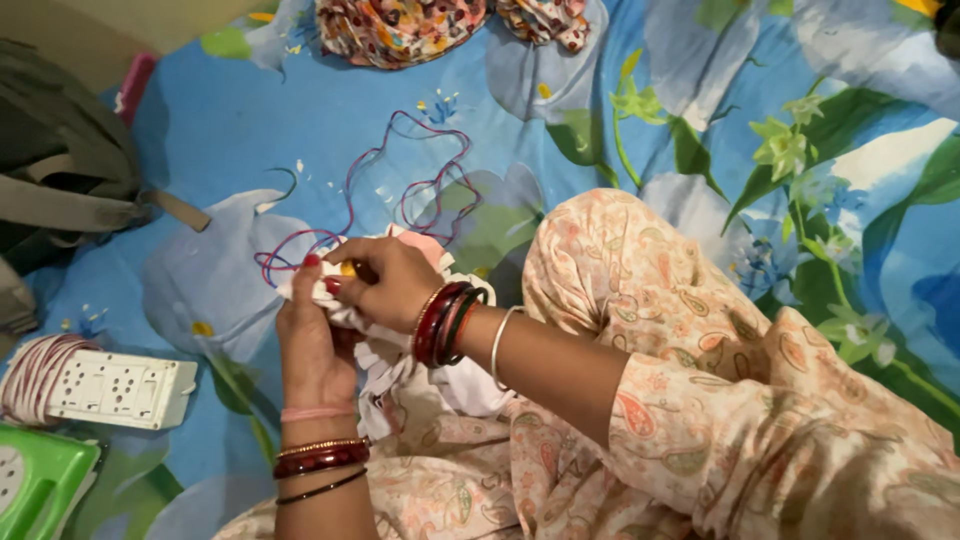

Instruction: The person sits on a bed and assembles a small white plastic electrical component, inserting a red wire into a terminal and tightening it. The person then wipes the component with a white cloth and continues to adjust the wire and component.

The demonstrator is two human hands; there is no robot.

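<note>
My left hand grips a piece of white cloth from below, fingers closed around its bunched edge. My right hand comes in from the right and pinches the same cloth at the top, close against my left fingers. A small yellow spot shows between the fingertips; I cannot tell what it is. A pink piece peeks out behind my right hand. Red-purple and blue threads loop across the bed sheet just beyond the hands. Both wrists carry red and dark bangles.
A blue floral bed sheet covers the surface. A white power strip with wound cord lies at left, a green object below it, a grey bag at upper left, patterned fabric at top. My knee in peach paisley cloth is at right.
</note>
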